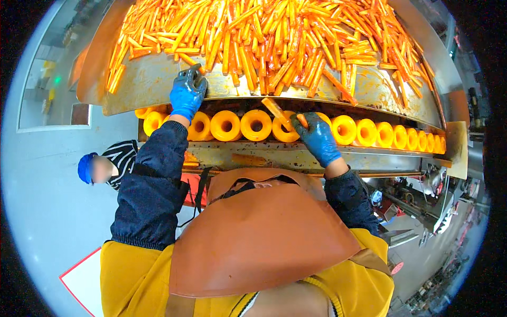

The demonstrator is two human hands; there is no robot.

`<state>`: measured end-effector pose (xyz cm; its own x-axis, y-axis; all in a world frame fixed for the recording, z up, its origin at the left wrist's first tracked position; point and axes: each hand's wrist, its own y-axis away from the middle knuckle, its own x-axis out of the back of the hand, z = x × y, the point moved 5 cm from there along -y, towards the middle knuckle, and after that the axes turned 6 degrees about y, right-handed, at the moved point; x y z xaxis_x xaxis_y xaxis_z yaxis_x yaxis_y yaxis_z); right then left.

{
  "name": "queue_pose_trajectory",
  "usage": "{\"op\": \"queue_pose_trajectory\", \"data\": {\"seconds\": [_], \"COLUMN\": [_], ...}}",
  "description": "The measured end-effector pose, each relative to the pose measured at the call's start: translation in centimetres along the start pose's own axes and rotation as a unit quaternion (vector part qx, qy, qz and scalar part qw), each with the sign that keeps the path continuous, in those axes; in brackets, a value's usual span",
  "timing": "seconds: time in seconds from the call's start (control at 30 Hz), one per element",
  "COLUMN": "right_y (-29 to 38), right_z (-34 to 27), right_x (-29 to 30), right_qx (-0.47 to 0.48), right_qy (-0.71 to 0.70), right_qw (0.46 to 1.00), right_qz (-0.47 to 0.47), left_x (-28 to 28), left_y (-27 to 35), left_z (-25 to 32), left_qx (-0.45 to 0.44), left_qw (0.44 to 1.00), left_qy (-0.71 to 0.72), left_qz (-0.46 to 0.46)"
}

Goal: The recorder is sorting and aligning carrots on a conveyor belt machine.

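Note:
Glossy orange-yellow sticks (245, 43), perhaps food, lie heaped on a metal tray (152, 73). My left hand (188, 93), in a blue glove with darkened fingers, is at the tray's near edge. Its fingertips meet one loose stick (190, 60), and whether they grip it is not clear. My right hand (319, 138), gloved the same way, holds an orange stick (276, 111) over a row of round yellow pieces with centre holes (225, 126). Another orange piece (302, 120) shows between its fingers. The held stick slants across one yellow piece's opening.
A metal ledge (380, 163) runs below the yellow row, between it and my brown apron (261, 233). At the left a person in a blue cap (84, 168) and striped top is near my left sleeve. Machinery (416, 206) stands at the right.

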<state>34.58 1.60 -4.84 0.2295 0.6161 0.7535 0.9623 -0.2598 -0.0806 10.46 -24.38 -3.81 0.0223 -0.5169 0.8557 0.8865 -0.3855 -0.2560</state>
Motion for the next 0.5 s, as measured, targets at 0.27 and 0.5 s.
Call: {"op": "queue_pose_trajectory", "data": {"seconds": [0.27,0.5], "right_y": [-0.6,1.1], "right_z": [0.4,3.7], "right_x": [-1.2,1.9], "right_qx": [0.033,0.001], "right_qy": [0.08,-0.001], "right_qw": [0.996,0.999], "right_qz": [0.02,0.054], "left_x": [-0.2,0.3], "left_y": [-0.2,0.0], "left_z": [-0.2,0.4], "left_qx": [-0.004,-0.007], "left_qw": [1.0,1.0], "left_qy": [-0.004,0.001], "left_qz": [0.0,0.012]}}
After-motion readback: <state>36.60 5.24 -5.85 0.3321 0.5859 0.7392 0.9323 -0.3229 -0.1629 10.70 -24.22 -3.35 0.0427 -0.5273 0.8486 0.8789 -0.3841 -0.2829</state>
